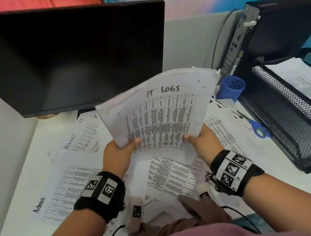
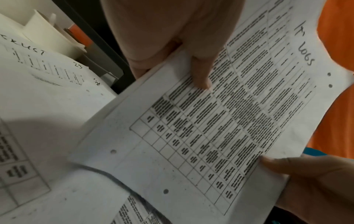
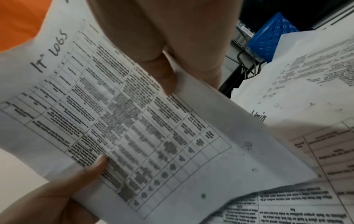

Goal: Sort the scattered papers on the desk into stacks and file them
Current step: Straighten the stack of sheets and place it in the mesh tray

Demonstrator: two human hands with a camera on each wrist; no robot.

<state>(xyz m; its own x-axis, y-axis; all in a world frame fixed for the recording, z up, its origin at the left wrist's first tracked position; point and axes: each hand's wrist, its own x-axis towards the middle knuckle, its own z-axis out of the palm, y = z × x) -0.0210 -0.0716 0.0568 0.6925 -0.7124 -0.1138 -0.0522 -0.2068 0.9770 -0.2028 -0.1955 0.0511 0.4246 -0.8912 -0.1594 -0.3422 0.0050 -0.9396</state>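
I hold a stack of papers headed "IT LOGS" (image 1: 157, 110) up off the desk, tilted toward me. My left hand (image 1: 119, 150) grips its lower left corner, thumb on the printed table. My right hand (image 1: 201, 140) grips the lower right corner, thumb on top too. In the left wrist view the IT LOGS stack (image 2: 220, 128) fills the frame with my left hand (image 2: 191, 63) at its edge. The right wrist view shows the stack (image 3: 134, 121) pinched by my right hand (image 3: 168, 72). Loose sheets marked "Admin" (image 1: 66, 190) and others (image 1: 87, 136) lie scattered on the desk below.
A dark monitor (image 1: 67, 56) stands behind the papers. At right are a black computer tower (image 1: 275, 28), a black mesh tray (image 1: 289, 119) with paper in it, a blue perforated cup (image 1: 231, 88) and blue-handled scissors (image 1: 257, 126). The white desk (image 1: 13, 200) shows at left.
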